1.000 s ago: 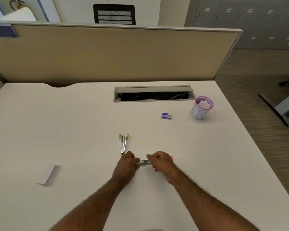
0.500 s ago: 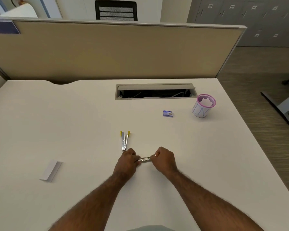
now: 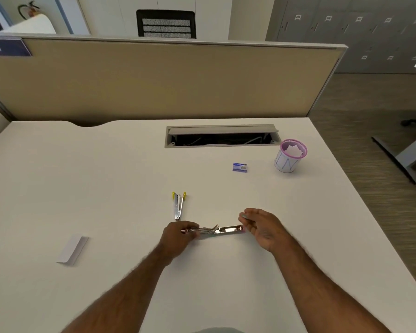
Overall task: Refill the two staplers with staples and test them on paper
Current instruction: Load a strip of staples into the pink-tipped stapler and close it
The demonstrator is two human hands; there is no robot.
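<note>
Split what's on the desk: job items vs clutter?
Job:
- pink stapler, opened flat, left hand on one end
- yellow stapler, open
- staple box
- folded paper
- right hand, pinching something small, likely staples

Lying about:
- pink mesh cup
- cable tray

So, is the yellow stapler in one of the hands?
No, the yellow stapler lies alone on the desk, beyond the left hand.

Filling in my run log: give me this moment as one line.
left hand: holds pink stapler open on desk | right hand: pinching something small, staples unconfirmed | yellow stapler: lying open, untouched | staple box: beyond | paper: unused
</note>
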